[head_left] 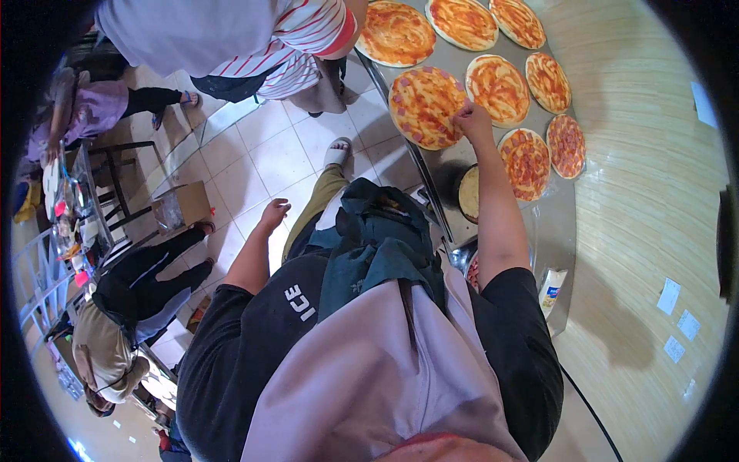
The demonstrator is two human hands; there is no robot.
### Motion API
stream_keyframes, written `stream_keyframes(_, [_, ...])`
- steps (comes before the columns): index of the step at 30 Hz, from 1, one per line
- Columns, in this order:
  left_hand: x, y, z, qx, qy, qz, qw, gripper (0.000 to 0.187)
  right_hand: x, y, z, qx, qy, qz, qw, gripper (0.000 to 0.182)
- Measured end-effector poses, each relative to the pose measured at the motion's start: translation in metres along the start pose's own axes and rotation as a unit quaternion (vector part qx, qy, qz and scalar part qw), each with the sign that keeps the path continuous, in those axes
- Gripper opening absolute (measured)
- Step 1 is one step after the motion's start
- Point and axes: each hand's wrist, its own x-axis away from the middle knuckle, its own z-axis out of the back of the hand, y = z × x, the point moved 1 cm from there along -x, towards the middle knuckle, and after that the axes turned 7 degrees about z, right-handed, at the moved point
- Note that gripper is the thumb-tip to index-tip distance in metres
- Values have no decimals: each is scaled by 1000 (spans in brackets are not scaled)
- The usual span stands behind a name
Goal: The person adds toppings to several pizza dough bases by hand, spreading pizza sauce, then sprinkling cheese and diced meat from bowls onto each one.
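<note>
Where pizzas (497, 90) lie, grey counter (554, 235), tiled floor (281, 152)

Low passage across table (556, 232) is being hindered by pizzas (498, 88), round pan (461, 206); room is being left around left hand (275, 212).

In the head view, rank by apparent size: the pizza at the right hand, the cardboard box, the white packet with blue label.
Largest to smallest:
1. Pizza
2. Cardboard box
3. White packet
</note>
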Motion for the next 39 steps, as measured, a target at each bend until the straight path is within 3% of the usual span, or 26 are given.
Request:
stream_keyframes(1, [1,0,0,0,1,4,1000,40,-3,5,0,1,-1,1,1000,14])
stream_keyframes(3, [4,0,0,1,1,8,1000,40,-7,13,4,-170,-7,-87,982,12])
stream_keyframes(4, [6,0,0,2,5,11,1000,40,-8,15,8,-169,-8,-86,982,12])
stream_keyframes(6, [6,-3,0,3,8,15,1000,40,-5,17,15,-326,-10,-135,936,9])
stream_keyframes(12, [2,-13,-1,-4,8,12,1000,39,-12,12,29,-490,-38,-181,852,14])
stream_keyframes(15, [0,-13,-1,0,9,14,1000,39,-15,10,31,-509,-48,-177,841,17])
stream_keyframes(22, [-8,-15,0,-22,6,8,1000,37,-13,10,30,-454,-49,-146,878,21])
stream_keyframes(31, [3,-10,2,-4,7,4,1000,38,-25,15,25,-356,-3,-121,927,12])
stream_keyframes(34, [7,-10,4,0,13,6,1000,39,-29,8,20,-276,-23,-99,956,14])
stream_keyframes(36, [4,-15,5,3,12,5,1000,39,-32,4,17,-139,-67,-37,987,12])
stream_keyframes(39, [1,-22,6,-6,12,19,1000,38,-41,3,11,-40,-82,35,995,8])
